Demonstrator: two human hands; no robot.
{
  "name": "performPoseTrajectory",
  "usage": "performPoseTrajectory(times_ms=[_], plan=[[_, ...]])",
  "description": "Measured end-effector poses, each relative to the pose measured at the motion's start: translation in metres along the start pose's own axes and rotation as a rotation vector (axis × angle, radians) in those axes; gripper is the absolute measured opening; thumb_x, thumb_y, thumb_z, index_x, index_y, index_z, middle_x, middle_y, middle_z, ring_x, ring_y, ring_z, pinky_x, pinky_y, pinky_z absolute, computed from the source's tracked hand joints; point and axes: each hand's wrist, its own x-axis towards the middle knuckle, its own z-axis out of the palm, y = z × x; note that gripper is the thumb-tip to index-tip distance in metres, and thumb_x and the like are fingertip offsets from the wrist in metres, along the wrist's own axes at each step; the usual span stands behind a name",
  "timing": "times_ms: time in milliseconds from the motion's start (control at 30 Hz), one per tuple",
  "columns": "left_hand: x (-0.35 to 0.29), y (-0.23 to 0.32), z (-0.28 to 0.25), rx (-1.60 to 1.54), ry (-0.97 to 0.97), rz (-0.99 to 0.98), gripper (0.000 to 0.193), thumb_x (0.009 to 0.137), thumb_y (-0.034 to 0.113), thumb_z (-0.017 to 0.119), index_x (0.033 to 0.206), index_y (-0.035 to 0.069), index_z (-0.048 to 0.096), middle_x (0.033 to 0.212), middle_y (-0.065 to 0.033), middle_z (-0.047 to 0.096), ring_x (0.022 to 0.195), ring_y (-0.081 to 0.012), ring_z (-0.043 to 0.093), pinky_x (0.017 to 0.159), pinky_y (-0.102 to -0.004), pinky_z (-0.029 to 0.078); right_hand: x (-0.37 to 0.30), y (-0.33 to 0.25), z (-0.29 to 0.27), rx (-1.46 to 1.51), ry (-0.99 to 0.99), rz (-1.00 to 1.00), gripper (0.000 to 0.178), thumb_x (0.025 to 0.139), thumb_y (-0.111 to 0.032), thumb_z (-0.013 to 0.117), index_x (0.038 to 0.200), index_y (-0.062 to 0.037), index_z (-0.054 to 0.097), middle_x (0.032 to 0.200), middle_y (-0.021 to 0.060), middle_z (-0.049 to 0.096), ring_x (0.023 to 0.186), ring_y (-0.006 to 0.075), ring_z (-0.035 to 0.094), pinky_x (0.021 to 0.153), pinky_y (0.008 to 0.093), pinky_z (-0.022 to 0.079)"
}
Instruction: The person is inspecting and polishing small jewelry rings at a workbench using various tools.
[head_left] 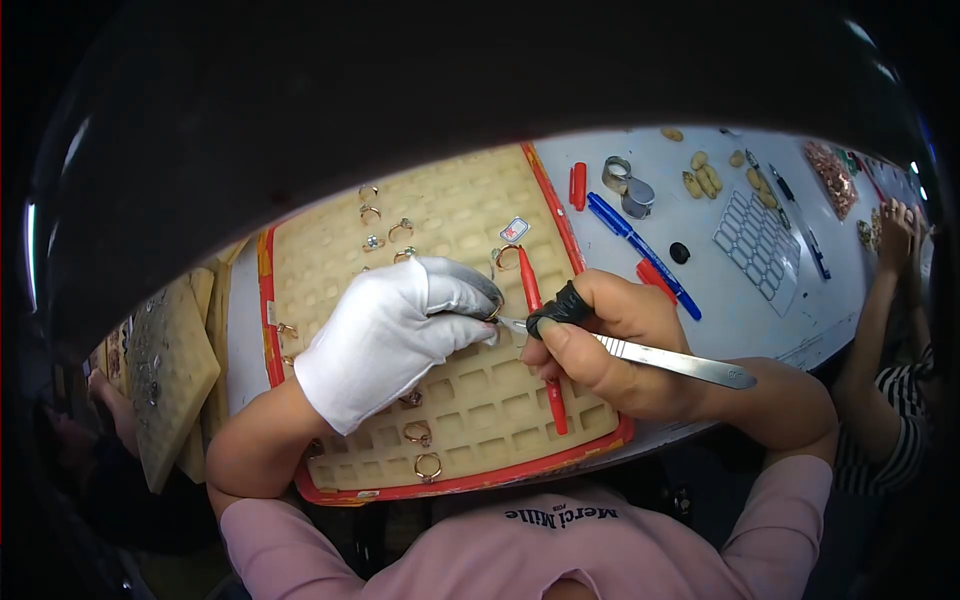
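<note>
My left hand [385, 330], in a white glove with grey fingertips, pinches a small gold-coloured ring [499, 308] above the tray; the fingers partly hide it. Between thumb and fingers of my right hand [630, 350] is a scalpel [680, 365] with a flat silver handle, its tip meeting the ring or very close to it. A black cover [562, 310] wraps the right index finger. One slim red pen [529, 280] passes behind the right fingers; whether they grip it or it lies on the tray, I cannot tell.
Several rings [428, 466] stand in the cream slotted tray [480, 390], rimmed in red. At the right lie a blue marker [640, 250], a folding loupe [637, 198], a label sheet [757, 245] and peanuts [705, 180]. Stacked trays [170, 370] are at left; another person's arm [880, 310] is at right.
</note>
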Motion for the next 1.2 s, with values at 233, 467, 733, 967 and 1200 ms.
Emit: performPoseTrajectory(times_ms=[233, 467, 733, 967, 1200], plan=[[0.001, 0.004, -0.004, 0.079, -0.043, -0.031, 0.019, 0.075, 0.004, 0.073, 0.093, -0.001, 0.069, 0.096, -0.0078, 0.067, 0.086, -0.0147, 0.062, 0.077, -0.0264, 0.050, 0.000, -0.002, 0.000, 0.089, 0.035, 0.040, 0.016, 0.094, -0.013, 0.050, 0.097, 0.0023, 0.051, 0.095, 0.0127, 0.063, 0.086, 0.0153, 0.063, 0.078, 0.0285, 0.053], [0.002, 0.008, -0.003, 0.109, -0.051, -0.056, 0.019, 0.075, 0.005, 0.074, 0.093, 0.000, 0.069, 0.094, -0.0069, 0.067, 0.085, -0.0132, 0.062, 0.076, -0.0255, 0.049, 0.000, 0.003, 0.002, -0.142, 0.058, -0.095, 0.016, 0.093, -0.014, 0.053, 0.093, 0.0026, 0.052, 0.086, 0.0120, 0.066, 0.077, 0.0133, 0.064, 0.067, 0.0269, 0.053], [0.000, 0.004, 0.000, -0.014, -0.006, -0.079, 0.016, 0.077, 0.008, 0.070, 0.090, 0.001, 0.068, 0.091, -0.0096, 0.067, 0.082, -0.0218, 0.062, 0.075, -0.0292, 0.050, 0.002, 0.012, 0.010, -0.133, 0.146, -0.193, 0.021, 0.090, -0.021, 0.056, 0.084, -0.0013, 0.051, 0.068, 0.0080, 0.059, 0.056, 0.0134, 0.057, 0.051, 0.0297, 0.045], [0.001, 0.005, -0.002, 0.138, -0.049, -0.013, 0.020, 0.074, 0.004, 0.073, 0.093, -0.001, 0.068, 0.096, -0.0083, 0.066, 0.087, -0.0150, 0.062, 0.078, -0.0267, 0.050, 0.000, 0.006, 0.008, -0.118, 0.111, -0.104, 0.018, 0.091, -0.016, 0.054, 0.087, 0.0010, 0.053, 0.077, 0.0102, 0.063, 0.066, 0.0131, 0.061, 0.060, 0.0281, 0.050], [0.001, 0.008, -0.001, -0.112, -0.036, -0.182, 0.016, 0.075, 0.002, 0.072, 0.091, -0.003, 0.069, 0.096, -0.0080, 0.066, 0.086, -0.0130, 0.061, 0.076, -0.0251, 0.049, 0.000, 0.005, 0.006, -0.123, 0.089, -0.050, 0.015, 0.091, -0.012, 0.054, 0.092, 0.0031, 0.052, 0.086, 0.0132, 0.067, 0.076, 0.0141, 0.065, 0.069, 0.0282, 0.055]])
